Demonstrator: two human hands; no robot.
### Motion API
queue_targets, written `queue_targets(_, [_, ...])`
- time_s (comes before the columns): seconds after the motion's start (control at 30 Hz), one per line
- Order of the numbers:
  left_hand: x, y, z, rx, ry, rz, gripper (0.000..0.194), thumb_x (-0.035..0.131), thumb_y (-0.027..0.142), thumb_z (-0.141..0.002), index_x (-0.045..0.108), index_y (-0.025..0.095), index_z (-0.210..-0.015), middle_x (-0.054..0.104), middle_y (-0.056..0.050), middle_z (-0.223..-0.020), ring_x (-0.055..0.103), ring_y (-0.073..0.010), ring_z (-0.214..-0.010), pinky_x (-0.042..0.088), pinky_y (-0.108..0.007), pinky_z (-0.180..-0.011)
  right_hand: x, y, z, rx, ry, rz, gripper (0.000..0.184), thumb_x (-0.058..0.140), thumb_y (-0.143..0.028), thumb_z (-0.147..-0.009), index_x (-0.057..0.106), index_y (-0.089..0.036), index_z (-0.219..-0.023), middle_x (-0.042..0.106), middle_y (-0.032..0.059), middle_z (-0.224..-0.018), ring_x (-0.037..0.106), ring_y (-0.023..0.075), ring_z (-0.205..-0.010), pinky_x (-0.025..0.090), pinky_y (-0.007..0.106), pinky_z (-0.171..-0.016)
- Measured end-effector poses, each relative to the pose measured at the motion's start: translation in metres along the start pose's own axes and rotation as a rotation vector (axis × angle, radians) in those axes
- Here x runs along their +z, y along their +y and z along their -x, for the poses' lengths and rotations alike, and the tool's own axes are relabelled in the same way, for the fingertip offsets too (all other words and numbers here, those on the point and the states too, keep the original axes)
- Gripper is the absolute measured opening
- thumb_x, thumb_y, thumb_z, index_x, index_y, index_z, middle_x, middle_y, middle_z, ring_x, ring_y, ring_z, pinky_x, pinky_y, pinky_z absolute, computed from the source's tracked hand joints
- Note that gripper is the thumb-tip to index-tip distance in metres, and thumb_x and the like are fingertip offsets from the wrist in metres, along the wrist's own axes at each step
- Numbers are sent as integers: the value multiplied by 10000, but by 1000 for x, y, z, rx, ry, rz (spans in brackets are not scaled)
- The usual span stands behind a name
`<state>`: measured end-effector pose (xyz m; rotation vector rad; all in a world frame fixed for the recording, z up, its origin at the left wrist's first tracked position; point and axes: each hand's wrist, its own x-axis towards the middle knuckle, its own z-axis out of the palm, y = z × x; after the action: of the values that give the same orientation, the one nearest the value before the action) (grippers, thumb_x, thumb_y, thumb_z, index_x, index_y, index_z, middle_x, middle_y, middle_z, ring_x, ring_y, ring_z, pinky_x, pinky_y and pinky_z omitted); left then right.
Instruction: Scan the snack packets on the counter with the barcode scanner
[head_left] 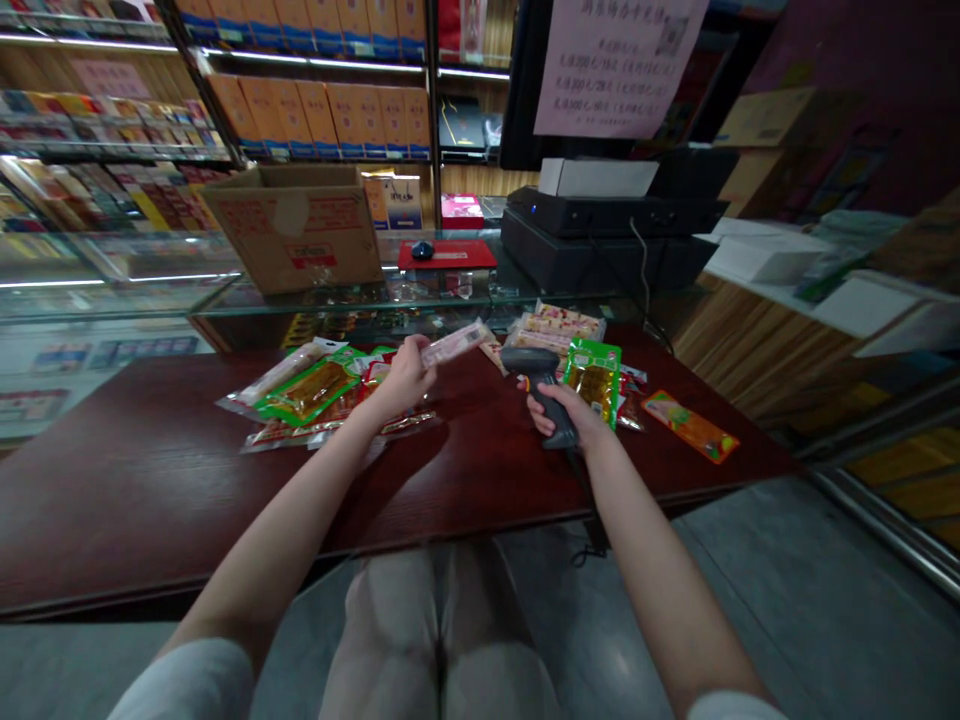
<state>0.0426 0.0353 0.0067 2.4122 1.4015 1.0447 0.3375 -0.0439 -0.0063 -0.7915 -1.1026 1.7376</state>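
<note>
My left hand (pixel 409 378) grips one end of a pale pink wrapped snack bar (pixel 454 343), held above the table with its printed label showing. In my right hand (pixel 559 410) is a dark grey barcode scanner (pixel 531 360), its head turned left toward the bar; the fingers wrap round its handle. Beneath my left hand lies a pile of packaged snacks, with a green snack packet (pixel 311 388) on top. Behind the scanner are several wrapped bars (pixel 559 328). Another green packet (pixel 594 378) is just right of the scanner, and an orange packet (pixel 691 427) lies farther right.
The dark red wooden table (pixel 180 490) meets a glass counter at the back. On that counter stand an open cardboard box (pixel 296 230), a mouse (pixel 422 250) on a red mat, and black checkout equipment (pixel 600 240). Shelves of boxed goods (pixel 322 115) rise behind. The scanner's cable hangs over the front edge.
</note>
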Motion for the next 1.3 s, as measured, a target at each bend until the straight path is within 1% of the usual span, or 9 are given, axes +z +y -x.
queue_targets(0.1, [-2, -2, 18, 59, 54, -31, 493, 550, 182, -784, 431, 135, -1260, 589, -158, -1193, 557, -262, -1134, 439, -445, -1009, 4, 0, 1, 17, -23, 18, 394, 681, -431, -774, 536, -169, -1030, 506, -78, -577, 378, 61, -348, 299, 211, -356])
queue_targets(0.23, [-2, -3, 28, 77, 38, -101, 397, 544, 173, -799, 505, 143, -1192, 600, -157, -1178, 548, -281, -1125, 424, -459, -1016, 8, 0, 0, 18, 27, 49, 393, 700, -428, -756, 528, -175, -1002, 511, -80, -563, 388, 65, -348, 306, 209, -354])
queue_targets(0.4, [-3, -2, 30, 94, -3, -139, 392, 539, 164, -805, 521, 146, -1197, 603, -147, -1161, 545, -288, -1108, 429, -457, -996, 8, 1, -2, -18, 113, 64, 364, 698, -433, -758, 522, -180, -953, 501, -83, -541, 388, 60, -342, 305, 203, -358])
queue_targets(0.7, [-4, 6, 34, 108, 0, -190, 387, 517, 174, -836, 520, 112, -1218, 603, -171, -1187, 534, -301, -1116, 414, -451, -997, 7, 3, -3, -3, 110, 93, 334, 699, -418, -751, 531, -186, -923, 493, -82, -540, 389, 60, -343, 322, 208, -365])
queue_targets(0.97, [-4, 6, 36, 122, -39, -213, 383, 491, 198, -860, 531, 115, -1233, 614, -163, -1192, 546, -292, -1100, 413, -445, -993, 9, 1, 0, -9, 109, 47, 322, 668, -393, -775, 541, -177, -976, 486, -79, -539, 370, 63, -342, 301, 206, -355])
queue_targets(1.07, [-3, 9, 37, 115, -60, -226, 401, 480, 206, -863, 535, 90, -1243, 615, -182, -1206, 540, -301, -1119, 410, -438, -990, 10, 0, 0, -4, 103, 41, 324, 675, -386, -765, 541, -177, -973, 489, -80, -536, 368, 63, -338, 299, 204, -353])
queue_targets(1.13, [-7, 14, 37, 99, -66, -245, 412, 477, 215, -863, 542, 100, -1253, 620, -184, -1214, 542, -305, -1128, 404, -441, -987, 9, 0, 0, -11, 104, 41, 326, 680, -387, -760, 543, -177, -968, 492, -80, -535, 367, 62, -335, 301, 203, -352])
queue_targets(1.2, [-18, 20, 37, 46, -22, -297, 429, 477, 241, -866, 549, 122, -1271, 633, -177, -1207, 547, -314, -1129, 390, -458, -984, 7, -1, 0, -24, 107, 36, 318, 685, -397, -758, 542, -183, -944, 494, -77, -536, 372, 63, -336, 309, 205, -352])
queue_targets(1.3, [-45, 23, 37, -161, 178, -456, 443, 452, 316, -883, 570, 138, -1271, 655, -185, -1156, 538, -363, -1129, 348, -527, -981, 3, -4, 0, -66, 134, -15, 310, 695, -424, -740, 516, -198, -852, 482, -75, -541, 365, 56, -342, 313, 203, -352])
